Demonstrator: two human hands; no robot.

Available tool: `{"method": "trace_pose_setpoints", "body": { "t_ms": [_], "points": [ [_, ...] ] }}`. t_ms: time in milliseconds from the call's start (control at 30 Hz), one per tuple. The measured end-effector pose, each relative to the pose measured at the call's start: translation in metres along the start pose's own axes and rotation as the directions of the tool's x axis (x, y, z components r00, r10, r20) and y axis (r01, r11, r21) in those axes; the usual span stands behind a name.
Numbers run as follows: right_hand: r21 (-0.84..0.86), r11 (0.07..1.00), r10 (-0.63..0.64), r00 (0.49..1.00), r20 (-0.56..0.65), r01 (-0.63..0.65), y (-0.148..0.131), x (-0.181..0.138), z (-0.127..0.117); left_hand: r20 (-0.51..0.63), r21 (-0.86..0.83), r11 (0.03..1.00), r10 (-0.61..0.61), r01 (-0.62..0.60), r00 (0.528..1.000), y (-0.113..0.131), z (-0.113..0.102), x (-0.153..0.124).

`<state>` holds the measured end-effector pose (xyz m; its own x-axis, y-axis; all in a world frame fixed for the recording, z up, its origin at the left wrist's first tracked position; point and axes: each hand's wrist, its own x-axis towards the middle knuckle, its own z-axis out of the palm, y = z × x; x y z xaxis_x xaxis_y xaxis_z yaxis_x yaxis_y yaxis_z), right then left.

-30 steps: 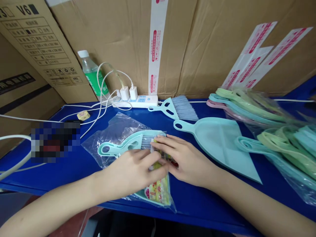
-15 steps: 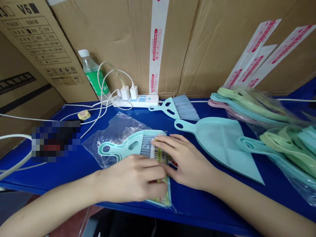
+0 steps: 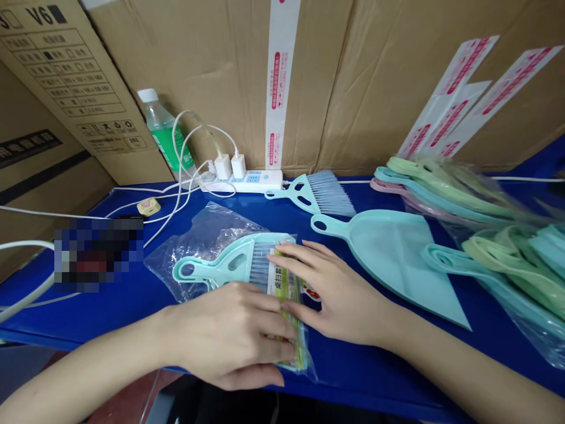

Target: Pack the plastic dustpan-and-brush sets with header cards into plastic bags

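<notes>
A clear plastic bag (image 3: pixel 198 235) lies on the blue table (image 3: pixel 132 294) near its front edge. Inside it are a light blue brush and dustpan set (image 3: pixel 220 268) and a printed yellow label card (image 3: pixel 282 282). My left hand (image 3: pixel 233 333) rests flat on the near end of the bag, fingers stretched over the card and thumb under the table edge. My right hand (image 3: pixel 335 294) lies flat on the bag's right side, fingers spread and pointing left onto the card.
A loose light blue brush (image 3: pixel 318 191) and dustpan (image 3: pixel 392 253) lie to the right. Bagged sets in green, blue and pink (image 3: pixel 485 224) pile at far right. A power strip (image 3: pixel 247 179) with chargers, white cables, a water bottle (image 3: pixel 165 135) and cardboard boxes (image 3: pixel 353 76) stand behind.
My left hand has slid toward the near end of the bag and flattened over the card. The right hand has stayed pressing on the right side.
</notes>
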<state>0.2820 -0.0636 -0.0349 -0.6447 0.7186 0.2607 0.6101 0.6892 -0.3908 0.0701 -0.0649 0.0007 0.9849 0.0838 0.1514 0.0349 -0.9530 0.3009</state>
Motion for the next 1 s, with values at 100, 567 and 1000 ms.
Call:
{"method": "trace_pose_setpoints", "body": {
  "t_ms": [100,567,1000],
  "points": [
    [0.004,1.0,0.005,1.0,0.03,-0.006,-0.002,0.0,-0.001,0.022,0.053,0.998,-0.018,0.016,1.0,0.003,0.002,0.0],
    [0.047,0.998,0.033,0.984,0.178,-0.042,-0.006,-0.003,-0.002,-0.172,0.361,0.925,-0.057,0.116,0.983,0.017,0.008,0.002],
    [0.033,0.997,0.05,0.955,0.293,-0.063,-0.012,-0.003,-0.001,-0.199,0.305,0.95,-0.008,0.069,0.98,0.017,0.013,0.007]
  ]
}}
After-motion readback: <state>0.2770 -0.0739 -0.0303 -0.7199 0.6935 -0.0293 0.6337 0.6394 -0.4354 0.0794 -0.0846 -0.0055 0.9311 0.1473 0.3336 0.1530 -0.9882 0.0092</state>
